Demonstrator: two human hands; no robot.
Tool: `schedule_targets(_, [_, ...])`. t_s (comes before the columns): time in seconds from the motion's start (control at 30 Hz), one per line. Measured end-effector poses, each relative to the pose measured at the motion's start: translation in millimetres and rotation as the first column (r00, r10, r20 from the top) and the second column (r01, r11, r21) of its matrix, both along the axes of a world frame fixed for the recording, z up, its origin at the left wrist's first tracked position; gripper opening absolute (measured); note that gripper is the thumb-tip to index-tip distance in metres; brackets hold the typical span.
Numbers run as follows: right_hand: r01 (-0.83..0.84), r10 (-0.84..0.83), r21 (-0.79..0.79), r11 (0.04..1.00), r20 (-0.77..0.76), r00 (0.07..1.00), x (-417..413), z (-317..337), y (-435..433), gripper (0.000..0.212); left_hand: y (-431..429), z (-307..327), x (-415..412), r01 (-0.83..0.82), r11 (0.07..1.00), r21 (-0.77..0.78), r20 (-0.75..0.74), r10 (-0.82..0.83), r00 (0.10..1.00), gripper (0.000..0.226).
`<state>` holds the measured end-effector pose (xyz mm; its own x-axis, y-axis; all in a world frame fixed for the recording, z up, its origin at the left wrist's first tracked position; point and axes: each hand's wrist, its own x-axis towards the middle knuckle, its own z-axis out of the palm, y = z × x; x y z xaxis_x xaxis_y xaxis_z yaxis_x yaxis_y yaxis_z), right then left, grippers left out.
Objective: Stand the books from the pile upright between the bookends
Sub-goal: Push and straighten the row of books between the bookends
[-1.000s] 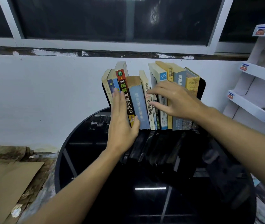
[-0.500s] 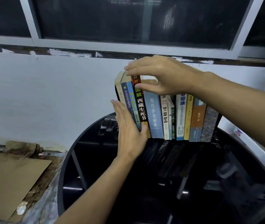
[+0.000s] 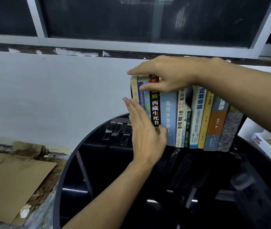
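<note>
A row of several books (image 3: pixel 197 116) stands upright at the back of a round black glossy table (image 3: pixel 98 162). My left hand (image 3: pixel 143 129) lies flat, fingers together, against the spines at the row's left end. My right hand (image 3: pixel 167 75) rests on top of the left books, thumb pressing the front of the black book with a red-topped spine (image 3: pixel 155 109). A pale blue book (image 3: pixel 168 118) stands beside it. A black bookend (image 3: pixel 240 123) shows behind the right end; the left bookend is mostly hidden by books and my hand.
The table stands against a white wall under a dark window. Flattened brown cardboard (image 3: pixel 10 184) lies on the floor at the left. A white shelf unit (image 3: pixel 267 142) is at the right edge. The table's front half shows only reflections.
My right hand went from the spines in the middle of the row up onto the tops of the left books. The leaning books now stand straighter. My left hand stayed at the left end.
</note>
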<state>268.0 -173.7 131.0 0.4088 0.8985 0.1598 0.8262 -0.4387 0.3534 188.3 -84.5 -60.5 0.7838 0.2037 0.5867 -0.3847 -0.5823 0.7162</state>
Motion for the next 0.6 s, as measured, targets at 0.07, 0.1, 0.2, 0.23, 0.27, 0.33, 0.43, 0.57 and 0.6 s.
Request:
schedule_targets(0.07, [-0.009,0.009,-0.011,1.000,-0.008,1.000,-1,0,-5,0.057,-3,0,1,-0.009,1.000,0.027,-0.014,0.010,1.000,0.113])
schedule_targets(0.1, [-0.017,0.017,-0.013,1.000,-0.006,1.000,-2,0,-7,0.055,-4,0,2,-0.013,0.999,0.040,-0.016,0.013,1.000,0.112])
schedule_targets(0.2, [-0.056,0.056,-0.006,0.998,0.011,0.998,-6,-1,-10,0.055,-6,0,3,-0.020,0.997,0.069,-0.024,0.021,0.999,0.111])
schedule_targets(0.23, [-0.068,0.067,0.011,0.998,0.019,0.998,-7,-2,-9,0.057,-6,0,2,-0.022,0.997,0.076,-0.032,0.024,0.999,0.111])
schedule_targets(0.27, [-0.075,0.074,0.035,0.997,0.027,0.997,-8,-5,-9,0.059,-6,0,1,-0.023,0.996,0.085,-0.041,0.027,0.999,0.111])
schedule_targets(0.33, [-0.076,0.073,0.084,0.994,0.039,0.997,-8,-11,-8,0.060,-5,0,0,-0.024,0.994,0.105,-0.051,0.030,0.998,0.112])
schedule_targets(0.43, [-0.068,0.065,0.130,0.989,0.030,0.997,-10,-15,-6,0.058,0,-4,-3,-0.032,0.991,0.130,-0.042,0.037,0.998,0.112])
schedule_targets(0.57, [-0.072,0.069,0.146,0.987,0.024,0.997,-12,-14,-6,0.054,-3,-10,-11,-0.030,0.988,0.153,0.022,0.027,0.999,0.110])
schedule_targets(0.6, [-0.070,0.067,0.148,0.986,0.021,0.998,-13,-14,-6,0.054,-5,-11,-11,-0.023,0.988,0.152,0.037,0.018,0.999,0.108])
